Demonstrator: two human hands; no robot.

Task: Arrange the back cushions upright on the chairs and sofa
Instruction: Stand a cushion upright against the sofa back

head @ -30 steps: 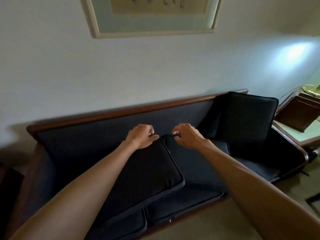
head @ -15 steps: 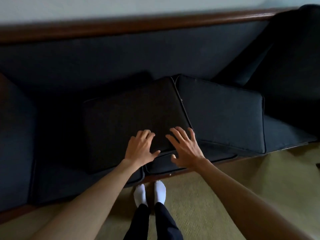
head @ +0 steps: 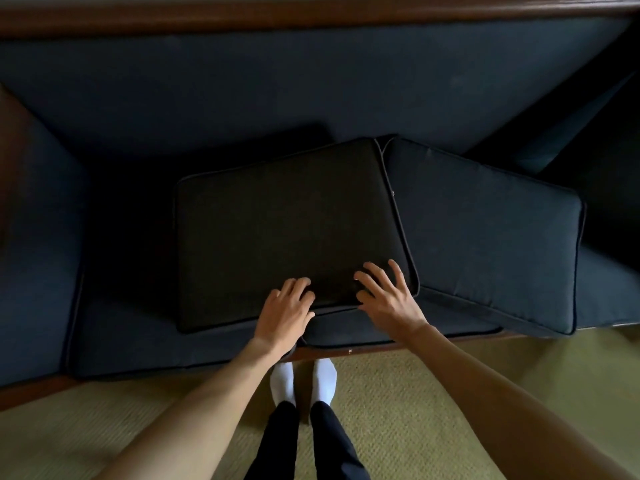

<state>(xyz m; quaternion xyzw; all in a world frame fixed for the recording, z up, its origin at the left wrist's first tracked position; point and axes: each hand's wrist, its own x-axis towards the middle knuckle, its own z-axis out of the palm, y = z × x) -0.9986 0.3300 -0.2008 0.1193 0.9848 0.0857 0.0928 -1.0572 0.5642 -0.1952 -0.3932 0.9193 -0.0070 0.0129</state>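
Note:
Two dark back cushions lie flat on the seat of the dark blue sofa (head: 311,81). The left cushion (head: 284,223) is in the middle of the seat; the right cushion (head: 485,230) lies beside it, touching along one edge and skewed. My left hand (head: 285,311) rests on the near edge of the left cushion with its fingers spread. My right hand (head: 384,296) lies on the same cushion's near right corner, fingers apart. Neither hand grips anything.
A wooden rail (head: 311,12) runs along the top of the sofa back. A third dark cushion (head: 609,161) stands in the right corner. My feet in white socks (head: 303,379) stand on the tan carpet (head: 433,393) right at the sofa's front edge.
My view has dropped from the wall to the seat. Both hands moved from the cushions' far edge to the near edge of the left cushion and now lie slightly further apart.

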